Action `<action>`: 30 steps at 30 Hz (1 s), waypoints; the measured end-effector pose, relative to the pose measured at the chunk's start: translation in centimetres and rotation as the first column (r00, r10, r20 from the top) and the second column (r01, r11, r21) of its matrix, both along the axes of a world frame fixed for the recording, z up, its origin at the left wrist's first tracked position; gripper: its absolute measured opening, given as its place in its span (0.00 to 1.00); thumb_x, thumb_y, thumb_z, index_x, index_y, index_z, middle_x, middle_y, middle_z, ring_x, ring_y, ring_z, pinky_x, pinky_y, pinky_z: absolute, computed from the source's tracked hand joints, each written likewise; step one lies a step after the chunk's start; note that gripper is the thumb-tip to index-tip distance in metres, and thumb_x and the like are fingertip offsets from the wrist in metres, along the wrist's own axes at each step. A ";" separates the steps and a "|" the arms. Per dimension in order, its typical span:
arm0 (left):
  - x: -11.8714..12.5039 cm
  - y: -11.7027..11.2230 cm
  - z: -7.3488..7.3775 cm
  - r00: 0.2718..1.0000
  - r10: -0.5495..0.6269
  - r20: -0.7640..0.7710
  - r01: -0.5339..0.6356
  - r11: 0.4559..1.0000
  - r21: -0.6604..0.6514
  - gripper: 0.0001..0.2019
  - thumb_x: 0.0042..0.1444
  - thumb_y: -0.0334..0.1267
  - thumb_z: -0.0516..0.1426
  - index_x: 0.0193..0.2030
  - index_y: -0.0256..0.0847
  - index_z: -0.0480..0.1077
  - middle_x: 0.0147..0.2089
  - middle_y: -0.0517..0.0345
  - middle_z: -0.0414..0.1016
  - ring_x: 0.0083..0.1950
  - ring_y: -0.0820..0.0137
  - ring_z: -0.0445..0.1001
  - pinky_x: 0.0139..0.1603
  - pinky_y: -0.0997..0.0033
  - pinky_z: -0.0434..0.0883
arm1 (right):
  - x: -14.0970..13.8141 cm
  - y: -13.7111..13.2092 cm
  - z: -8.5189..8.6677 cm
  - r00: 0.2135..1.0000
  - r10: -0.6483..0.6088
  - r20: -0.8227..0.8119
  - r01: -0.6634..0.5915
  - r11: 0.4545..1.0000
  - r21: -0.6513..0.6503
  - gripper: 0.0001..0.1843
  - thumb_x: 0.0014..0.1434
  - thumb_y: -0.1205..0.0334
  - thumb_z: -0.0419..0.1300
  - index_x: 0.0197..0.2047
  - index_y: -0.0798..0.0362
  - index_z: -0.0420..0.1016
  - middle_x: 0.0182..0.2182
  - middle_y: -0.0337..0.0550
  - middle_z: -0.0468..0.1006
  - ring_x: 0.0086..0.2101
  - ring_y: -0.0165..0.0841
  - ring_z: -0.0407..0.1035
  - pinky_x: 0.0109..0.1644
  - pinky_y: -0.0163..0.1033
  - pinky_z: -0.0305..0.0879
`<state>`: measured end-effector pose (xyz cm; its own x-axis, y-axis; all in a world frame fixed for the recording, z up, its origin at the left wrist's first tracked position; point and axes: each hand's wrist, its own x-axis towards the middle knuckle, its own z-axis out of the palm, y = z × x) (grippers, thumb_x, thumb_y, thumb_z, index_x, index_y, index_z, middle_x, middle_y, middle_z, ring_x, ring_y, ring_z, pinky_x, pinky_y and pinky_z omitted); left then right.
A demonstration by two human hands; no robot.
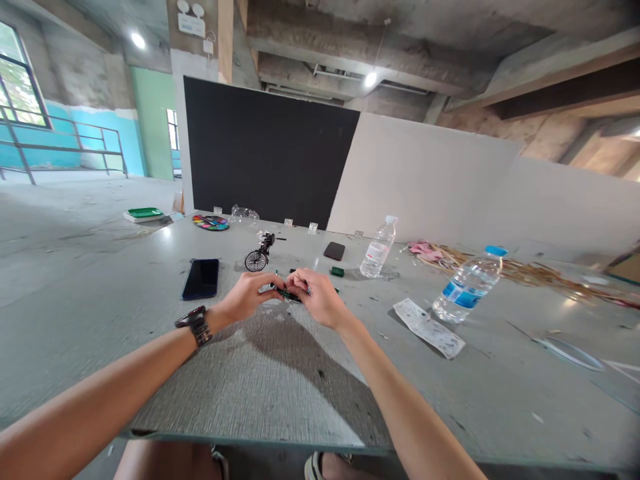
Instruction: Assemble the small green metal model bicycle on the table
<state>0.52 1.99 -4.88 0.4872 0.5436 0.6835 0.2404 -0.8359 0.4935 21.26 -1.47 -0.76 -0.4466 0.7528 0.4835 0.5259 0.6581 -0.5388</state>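
Over the middle of the table, my left hand (pixel 254 292) and my right hand (pixel 316 293) meet with their fingertips pinched on a small dark green and black part (pixel 291 295). Its exact kind is mostly hidden by my fingers. Just behind my left hand stands a piece of a black model bicycle (pixel 257 259) with a spoked wheel and a slim upright section. Beyond my right hand lies a small green block (pixel 337 271). A black watch is on my left wrist.
A phone (pixel 201 279) lies at left, a black flat object (pixel 335 251) behind. Two water bottles (pixel 379 248) and a printed paper sheet (pixel 429 328) are at right. A paint palette (pixel 211 223) and crumpled clear plastic (pixel 244 213) sit near the black board (pixel 265 153).
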 end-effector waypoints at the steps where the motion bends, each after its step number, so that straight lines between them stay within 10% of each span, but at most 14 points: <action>1: 0.0 0.0 0.0 1.000 -0.003 -0.001 0.003 1.000 -0.004 0.05 0.62 0.37 0.60 0.40 0.39 0.76 0.41 0.53 0.82 0.42 0.67 0.80 0.46 0.70 0.72 | 0.0 0.0 0.0 1.000 0.023 -0.018 -0.023 1.000 -0.009 0.15 0.60 0.66 0.52 0.29 0.48 0.46 0.31 0.39 0.70 0.31 0.30 0.59 0.39 0.35 0.58; 30: -0.6 -1.0 1.4 0.977 -0.026 -0.212 0.085 0.957 0.276 0.11 0.69 0.35 0.51 0.42 0.40 0.75 0.43 0.51 0.79 0.46 0.67 0.76 0.48 0.65 0.73 | 0.6 -0.2 0.6 0.994 0.075 0.076 -0.071 0.996 -0.051 0.18 0.62 0.66 0.54 0.27 0.49 0.46 0.31 0.39 0.68 0.32 0.32 0.63 0.38 0.37 0.58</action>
<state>-0.06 1.03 -3.51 0.6558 0.3108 0.6879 0.2600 -0.9485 0.1807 21.87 -1.72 -0.12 -0.5358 0.7385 0.4093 0.5191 0.6704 -0.5302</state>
